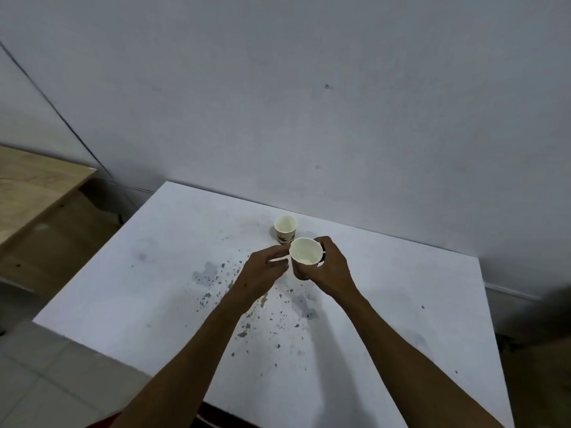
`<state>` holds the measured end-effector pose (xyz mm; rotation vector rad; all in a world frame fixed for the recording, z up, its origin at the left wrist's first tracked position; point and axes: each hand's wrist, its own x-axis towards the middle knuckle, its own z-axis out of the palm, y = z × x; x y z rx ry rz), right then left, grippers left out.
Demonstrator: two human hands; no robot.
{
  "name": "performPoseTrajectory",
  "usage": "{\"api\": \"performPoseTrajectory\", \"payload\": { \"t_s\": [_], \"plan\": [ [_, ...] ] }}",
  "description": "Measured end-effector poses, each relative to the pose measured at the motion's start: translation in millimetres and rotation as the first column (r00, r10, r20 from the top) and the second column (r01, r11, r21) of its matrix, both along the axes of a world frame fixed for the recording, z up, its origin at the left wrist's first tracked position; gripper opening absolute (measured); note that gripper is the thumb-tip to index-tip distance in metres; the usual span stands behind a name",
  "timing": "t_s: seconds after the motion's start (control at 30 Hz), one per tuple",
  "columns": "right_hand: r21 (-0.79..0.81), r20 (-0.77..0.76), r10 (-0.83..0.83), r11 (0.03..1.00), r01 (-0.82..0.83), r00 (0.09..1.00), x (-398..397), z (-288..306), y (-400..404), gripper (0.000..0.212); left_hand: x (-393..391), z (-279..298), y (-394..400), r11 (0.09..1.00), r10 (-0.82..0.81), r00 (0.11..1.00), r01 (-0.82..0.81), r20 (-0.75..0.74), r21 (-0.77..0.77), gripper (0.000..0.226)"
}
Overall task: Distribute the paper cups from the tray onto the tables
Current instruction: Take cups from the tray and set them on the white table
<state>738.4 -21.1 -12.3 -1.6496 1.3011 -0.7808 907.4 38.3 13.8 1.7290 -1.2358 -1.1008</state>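
The right hand [329, 267] grips a paper cup [306, 256] while the loose, empty left hand [262, 270] hovers beside it; set it upright near the table's [154, 273] far edge, apart from the standing cup [285, 228]

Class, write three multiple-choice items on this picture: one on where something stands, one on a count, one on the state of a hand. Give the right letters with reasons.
1. Where does the free-standing cup stand?
A. on the white table, beyond the hands
B. on the wooden table
C. on the floor

2. How many paper cups are in view?
A. one
B. two
C. four

3. What is the right hand doing?
A. lying flat on the table
B. pointing at the wall
C. gripping a cup

Answers: 1 A, it stands upright on the white tabletop past the hands. 2 B, one stands on the table and one is held. 3 C, its fingers curl round the held cup, while the left hand is beside it.
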Motion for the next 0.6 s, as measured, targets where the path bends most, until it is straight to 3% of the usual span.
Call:
{"api": "performPoseTrajectory", "payload": {
  "t_s": [0.2,0.6],
  "plan": [
    [-0.006,-0.153,0.061,0.998,-0.063,0.986,21,-57,-51,0.063,9,-46,-48,0.982,0.130,0.982,-0.108,-0.136,0.155,0.038],
    [0.064,-0.276,0.136,0.990,-0.123,0.951,36,-123,-114,0.066,11,-97,-97,0.969,0.161,0.977,-0.130,-0.139,0.211,0.034]
  ]
}}
